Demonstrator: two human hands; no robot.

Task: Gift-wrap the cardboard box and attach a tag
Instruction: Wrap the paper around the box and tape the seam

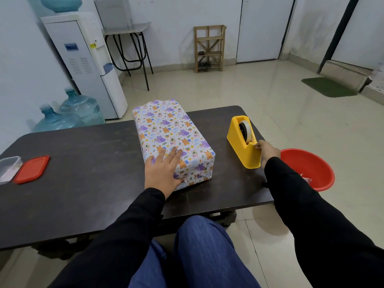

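Dark table (83, 163) bears the box (170, 129) (wrapped, purple-and-orange cartoon print).

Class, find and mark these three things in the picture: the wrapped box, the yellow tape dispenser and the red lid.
wrapped box (170, 129): head view, top face of the patterned paper.
yellow tape dispenser (240, 147): head view, its left side wall.
red lid (32, 169): head view, middle of its flat top.
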